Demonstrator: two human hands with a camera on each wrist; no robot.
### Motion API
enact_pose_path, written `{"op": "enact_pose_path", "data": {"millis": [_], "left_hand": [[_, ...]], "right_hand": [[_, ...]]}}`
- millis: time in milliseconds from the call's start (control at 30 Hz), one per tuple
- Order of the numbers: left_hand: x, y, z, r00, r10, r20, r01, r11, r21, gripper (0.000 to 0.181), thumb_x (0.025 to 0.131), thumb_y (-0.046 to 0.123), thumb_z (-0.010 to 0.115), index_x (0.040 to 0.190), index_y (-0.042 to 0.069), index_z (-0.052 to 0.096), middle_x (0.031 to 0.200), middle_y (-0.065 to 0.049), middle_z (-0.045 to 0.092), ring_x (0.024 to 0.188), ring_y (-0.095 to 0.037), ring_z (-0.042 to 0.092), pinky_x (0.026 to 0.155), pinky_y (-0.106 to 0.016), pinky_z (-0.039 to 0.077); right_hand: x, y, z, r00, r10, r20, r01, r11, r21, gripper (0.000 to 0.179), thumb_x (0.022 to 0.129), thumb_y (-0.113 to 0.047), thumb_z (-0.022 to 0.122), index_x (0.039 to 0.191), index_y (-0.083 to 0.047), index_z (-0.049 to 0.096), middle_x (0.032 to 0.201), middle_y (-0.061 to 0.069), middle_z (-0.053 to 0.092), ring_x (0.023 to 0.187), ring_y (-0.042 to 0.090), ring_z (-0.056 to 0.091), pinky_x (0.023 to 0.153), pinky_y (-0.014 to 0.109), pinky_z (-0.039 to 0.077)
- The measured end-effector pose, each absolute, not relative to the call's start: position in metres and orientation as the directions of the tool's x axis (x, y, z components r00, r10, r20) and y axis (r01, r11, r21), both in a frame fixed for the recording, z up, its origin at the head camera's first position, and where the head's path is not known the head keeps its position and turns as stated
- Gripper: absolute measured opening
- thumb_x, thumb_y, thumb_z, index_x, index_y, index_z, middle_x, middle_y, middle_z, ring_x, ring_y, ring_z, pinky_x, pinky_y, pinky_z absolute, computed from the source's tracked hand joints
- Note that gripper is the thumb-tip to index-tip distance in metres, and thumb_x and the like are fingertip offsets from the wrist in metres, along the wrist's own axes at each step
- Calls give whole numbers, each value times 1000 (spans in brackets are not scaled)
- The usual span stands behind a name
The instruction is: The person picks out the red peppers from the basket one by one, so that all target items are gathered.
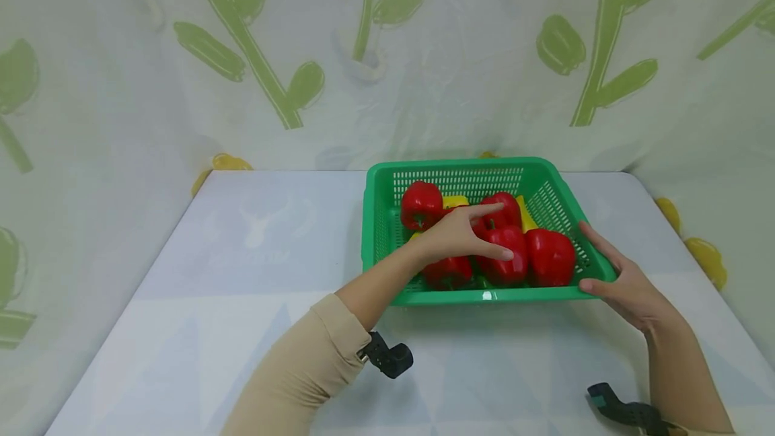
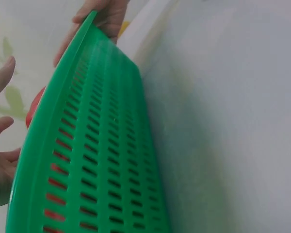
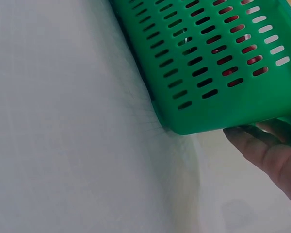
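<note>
A green plastic basket (image 1: 484, 296) with slotted walls holds several red bell peppers (image 1: 550, 258) and some yellow pieces (image 1: 525, 214), partly hidden. My left hand (image 1: 463, 231) reaches over the peppers, thumb and fingers spread apart, with nothing visibly held between them. Its thumb lies over the pepper at front centre; whether it touches cannot be told. At the basket's front right corner, my right hand (image 1: 630, 288) grips the rim, thumb at the front and fingers along the outer side. In the right wrist view, the right fingers (image 3: 266, 153) lie against the basket's outer wall (image 3: 218, 109).
The basket stands toward the back of a white table (image 1: 242, 254) with a pale blue pattern. Behind it hangs a pale covering (image 1: 454, 52) printed with green leaves. Black wrist cameras (image 1: 390, 356) are strapped to both arms.
</note>
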State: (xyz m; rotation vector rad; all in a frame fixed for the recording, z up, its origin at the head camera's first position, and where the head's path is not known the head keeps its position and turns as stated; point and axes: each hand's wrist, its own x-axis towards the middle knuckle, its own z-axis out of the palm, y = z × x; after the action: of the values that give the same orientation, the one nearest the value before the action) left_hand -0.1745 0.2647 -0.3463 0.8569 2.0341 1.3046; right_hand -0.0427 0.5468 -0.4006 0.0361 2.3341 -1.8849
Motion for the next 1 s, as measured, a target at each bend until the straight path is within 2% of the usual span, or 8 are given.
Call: {"op": "enact_pose_path", "data": {"millis": [300,633,833,1000], "left_hand": [[-170,280,-353,-668,727,-161,181,368,912,77,73,29,81,141,30,45,127,1,51,114,-13,44,69,-25,55],[-168,290,-356,-622,754,-211,319,490,811,89,68,28,84,144,30,38,127,2,50,114,-13,43,66,-21,52],[-169,291,-357,-631,751,-195,359,506,784,86,68,26,85,141,27,41,125,2,52,111,-13,45,65,-20,52],[-171,291,-356,-618,759,-204,362,505,784,82,67,26,85,138,26,44,124,3,51,111,-13,44,64,-20,52]], "right_hand": [[-43,547,-401,-991,-70,-116,101,192,-976,84,89,-7,60,152,-32,11,155,5,9,117,4,31,81,20,52],[-44,548,-402,-989,-57,-138,124,196,-973,85,88,-8,61,151,-35,12,157,4,7,118,9,29,82,18,50],[-45,547,-400,-987,-84,-138,120,189,-975,84,88,-8,61,152,-34,12,154,6,8,117,9,30,82,20,51],[-46,549,-396,-983,-90,-159,131,261,-956,84,89,-10,60,152,-35,11,153,8,8,115,9,29,80,23,53]]}}
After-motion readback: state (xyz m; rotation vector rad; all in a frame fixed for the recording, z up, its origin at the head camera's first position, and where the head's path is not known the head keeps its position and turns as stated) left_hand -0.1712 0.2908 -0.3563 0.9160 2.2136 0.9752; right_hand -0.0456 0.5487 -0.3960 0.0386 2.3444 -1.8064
